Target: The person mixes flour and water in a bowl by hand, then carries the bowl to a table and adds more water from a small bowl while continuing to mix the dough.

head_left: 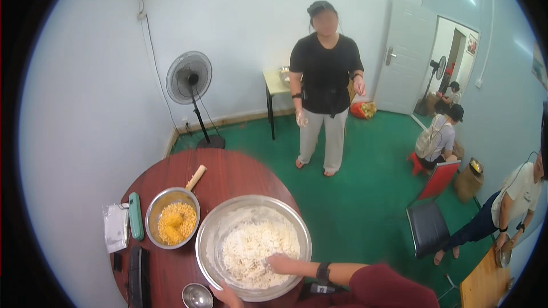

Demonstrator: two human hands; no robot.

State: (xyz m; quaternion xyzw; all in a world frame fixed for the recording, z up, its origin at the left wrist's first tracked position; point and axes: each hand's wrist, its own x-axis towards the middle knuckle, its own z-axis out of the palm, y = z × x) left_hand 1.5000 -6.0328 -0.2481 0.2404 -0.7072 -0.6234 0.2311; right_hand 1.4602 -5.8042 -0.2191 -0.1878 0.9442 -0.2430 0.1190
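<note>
A wide steel bowl (304,229) stands at the near edge of the round table, filled with crumbly, shaggy flour dough (257,246). My right hand (279,264) is down in this dough, fingers curled into it and their tips hidden. At the bowl's near left rim, my left hand (227,295) grips the edge, partly cut off by the lower border. Just left of it sits a small steel bowl (197,296). Farther left, a medium steel bowl (193,195) holds loose corn kernels and yellow cobs (172,229).
On the dark red table (240,171) lie a wooden rolling pin (196,177), a green case (135,217), a black case (138,274) and a white packet (116,228). Beyond stand a fan (190,77) and a person (325,74). Other people are at the right, near a chair (428,231).
</note>
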